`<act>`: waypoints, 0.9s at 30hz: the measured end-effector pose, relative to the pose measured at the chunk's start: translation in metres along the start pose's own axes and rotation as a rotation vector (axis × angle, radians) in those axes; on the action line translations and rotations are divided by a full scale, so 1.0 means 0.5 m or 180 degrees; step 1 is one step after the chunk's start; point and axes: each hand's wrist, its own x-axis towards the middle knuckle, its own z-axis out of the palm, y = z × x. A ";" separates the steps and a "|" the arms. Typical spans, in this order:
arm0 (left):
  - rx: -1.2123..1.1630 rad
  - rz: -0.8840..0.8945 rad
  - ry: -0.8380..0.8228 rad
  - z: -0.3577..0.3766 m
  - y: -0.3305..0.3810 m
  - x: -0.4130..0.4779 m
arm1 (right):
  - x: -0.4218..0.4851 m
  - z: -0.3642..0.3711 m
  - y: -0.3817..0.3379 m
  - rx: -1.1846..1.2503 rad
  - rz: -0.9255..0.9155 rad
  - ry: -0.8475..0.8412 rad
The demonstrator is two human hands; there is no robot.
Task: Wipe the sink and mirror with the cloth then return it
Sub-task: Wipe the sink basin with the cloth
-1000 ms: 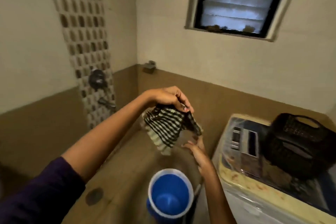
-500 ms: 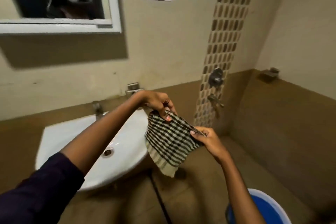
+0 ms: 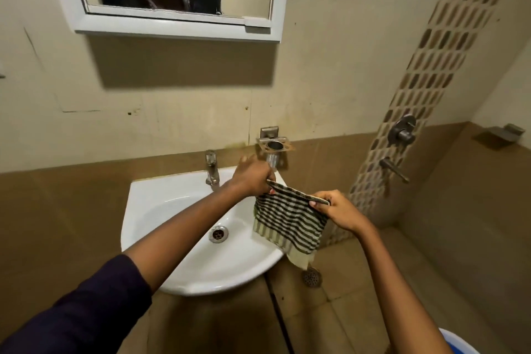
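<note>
A dark-and-pale checked cloth (image 3: 288, 223) hangs stretched between both hands over the right edge of the white sink (image 3: 172, 210). My left hand (image 3: 253, 178) pinches its upper left corner, just right of the tap (image 3: 212, 167). My right hand (image 3: 337, 210) pinches the upper right corner, out past the sink's rim. The cloth's lower edge droops onto the sink's right rim. The white-framed mirror (image 3: 178, 23) hangs on the wall above the sink, at the top of the view.
A metal holder (image 3: 274, 146) is fixed to the wall just behind my left hand. Shower fittings (image 3: 400, 132) sit on the patterned tile strip at right. A floor drain (image 3: 312, 277) lies below the cloth. A blue bucket's rim (image 3: 459, 345) shows at bottom right.
The view has swung left from the washing machine corner to face the sink and mirror. Both hands now hold the cloth spread out, over the sink's right edge.
</note>
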 end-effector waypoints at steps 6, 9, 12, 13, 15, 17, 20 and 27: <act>-0.0049 -0.0320 0.0987 0.036 -0.001 0.076 | 0.070 -0.033 -0.008 -0.0771 0.0008 0.0831; -0.0465 -0.0367 0.1153 0.059 -0.013 0.095 | 0.077 -0.012 0.014 -0.0769 0.0032 0.1219; -0.0628 -0.0433 0.0667 0.118 -0.038 0.090 | 0.059 0.076 0.071 -0.0557 0.0108 0.0992; -0.0493 -0.0401 0.0408 0.143 -0.049 0.084 | 0.052 0.113 0.096 -0.0518 0.0204 0.0738; -0.0278 -0.0330 -0.0099 0.202 -0.064 0.076 | 0.046 0.170 0.145 -0.0395 0.0556 0.0265; -0.0249 -0.0320 -0.0509 0.252 -0.073 0.067 | 0.039 0.207 0.163 -0.0257 0.0787 0.0015; -0.0189 -0.0216 -0.0757 0.284 -0.088 0.064 | 0.060 0.224 0.158 -0.0040 0.1043 0.0835; 0.0000 0.0057 -0.1478 0.308 -0.109 0.065 | 0.174 0.333 0.193 -0.0824 0.1557 0.0789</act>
